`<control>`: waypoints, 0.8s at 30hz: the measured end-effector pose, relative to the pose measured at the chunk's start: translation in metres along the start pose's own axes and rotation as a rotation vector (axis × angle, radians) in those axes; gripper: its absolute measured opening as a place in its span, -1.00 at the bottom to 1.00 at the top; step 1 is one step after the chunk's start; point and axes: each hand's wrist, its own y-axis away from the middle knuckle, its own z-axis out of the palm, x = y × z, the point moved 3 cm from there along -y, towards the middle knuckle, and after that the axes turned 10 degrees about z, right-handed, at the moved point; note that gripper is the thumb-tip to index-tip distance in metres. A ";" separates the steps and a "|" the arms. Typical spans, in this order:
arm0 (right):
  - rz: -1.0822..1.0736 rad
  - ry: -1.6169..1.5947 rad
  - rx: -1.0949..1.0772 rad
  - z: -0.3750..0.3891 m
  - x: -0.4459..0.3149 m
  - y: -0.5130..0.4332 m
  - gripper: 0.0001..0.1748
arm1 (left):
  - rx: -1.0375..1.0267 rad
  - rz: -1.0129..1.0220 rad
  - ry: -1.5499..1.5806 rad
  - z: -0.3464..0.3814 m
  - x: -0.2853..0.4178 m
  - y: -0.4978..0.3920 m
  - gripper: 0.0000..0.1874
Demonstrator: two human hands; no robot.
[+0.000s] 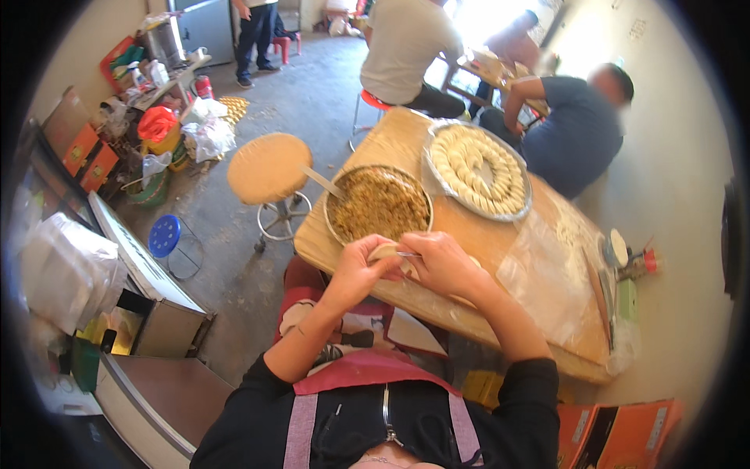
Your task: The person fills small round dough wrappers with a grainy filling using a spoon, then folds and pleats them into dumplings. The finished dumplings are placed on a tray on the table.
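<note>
My left hand [354, 272] pinches a pale, partly folded dough dumpling [384, 252] over the near table edge. My right hand [439, 261] meets it from the other side, gripping a thin metal utensil [408, 254] whose tip is hidden at the dough. Just beyond both hands is a round bowl [329, 225] of chopped filling [381, 202], with a flat stick [321, 180] leaning out over its left rim. Farther right, a plastic-lined round tray [432, 173] carries rings of shaped dumplings [477, 167]. Flat dough pieces [473, 262] lie partly hidden under my right hand.
The wooden table [404, 126] bears a plastic sheet [548, 278], scattered flour [571, 231] and a rolling pin [596, 287] along its right edge. A round stool [269, 167] stands left of it. Several people sit or stand beyond. A chest freezer [170, 384] flanks my left side.
</note>
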 end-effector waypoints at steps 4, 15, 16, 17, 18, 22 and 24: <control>0.042 -0.032 0.051 -0.004 -0.009 0.001 -0.85 | -0.041 -0.076 0.089 0.005 0.009 0.001 -0.81; 0.358 -0.373 -0.170 -0.015 -0.003 0.002 -0.63 | -0.025 0.018 0.152 0.008 0.007 0.002 -0.76; 0.479 -0.396 -0.265 -0.017 -0.002 0.003 -0.63 | -0.020 0.017 0.159 0.008 0.006 0.003 -0.77; 0.429 -0.431 -0.246 -0.012 -0.001 0.004 -0.62 | -0.014 0.016 0.165 0.008 0.005 0.004 -0.77; 0.380 -0.459 -0.221 -0.007 0.002 0.005 -0.61 | -0.015 0.019 0.174 0.009 0.005 0.002 -0.78; 0.273 -0.505 -0.086 -0.002 -0.009 0.011 -0.61 | 0.034 0.020 0.256 0.017 0.009 0.005 -0.77; 0.325 -0.511 -0.140 -0.004 -0.010 0.011 -0.63 | 0.051 0.013 0.310 0.018 0.011 0.007 -0.76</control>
